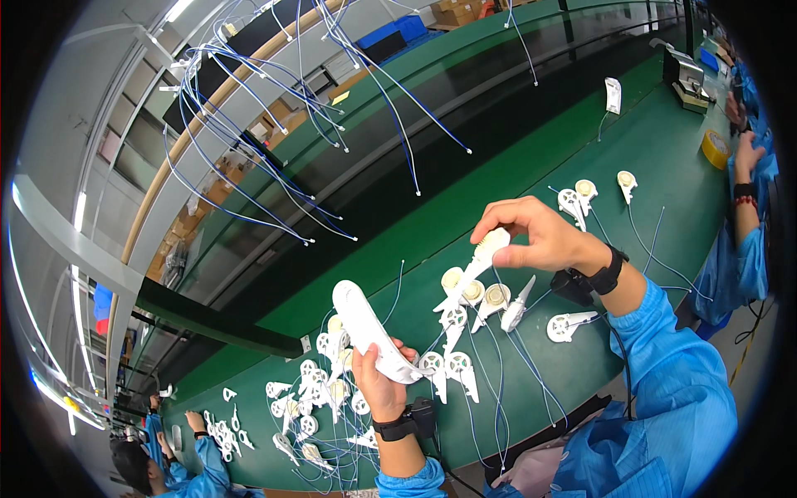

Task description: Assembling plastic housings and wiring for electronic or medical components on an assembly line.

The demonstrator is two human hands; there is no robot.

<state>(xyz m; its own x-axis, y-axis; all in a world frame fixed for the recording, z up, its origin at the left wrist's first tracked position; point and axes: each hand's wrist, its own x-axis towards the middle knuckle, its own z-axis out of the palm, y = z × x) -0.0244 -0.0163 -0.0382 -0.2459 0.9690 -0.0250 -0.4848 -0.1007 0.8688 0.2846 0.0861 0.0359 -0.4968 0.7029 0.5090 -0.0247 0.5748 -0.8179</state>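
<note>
From where I stand, the left hand point(383, 380) is wrapped around the lower end of a long white plastic shell point(359, 314), thumb on the near face and fingertips behind, the shell's rounded end tilting up beyond the knuckles. The right hand point(538, 239), up and to the right of it, pinches a white handle-shaped part with a ridged head point(491, 247) between thumb and fingers; whether its narrow end touches the parts beneath, I can't tell.

Just below the right hand sit several white parts with round cream discs point(496, 296), and between the two hands, lower down, lie spoked-wheel parts point(459, 365). Left of the left hand spreads a tangled pile of similar white parts point(311, 382). Thin blue and white wires point(531, 363) trail over the green bench point(664, 158) below the right hand.

To my eye, that low hold on the shell serves well, leaving its upper length uncovered. The pinch on the ridged part should stay light, off the ridges where possible. I'd lift it clear of the cluster before turning it, and watch that no wire snags or gets tugged.
</note>
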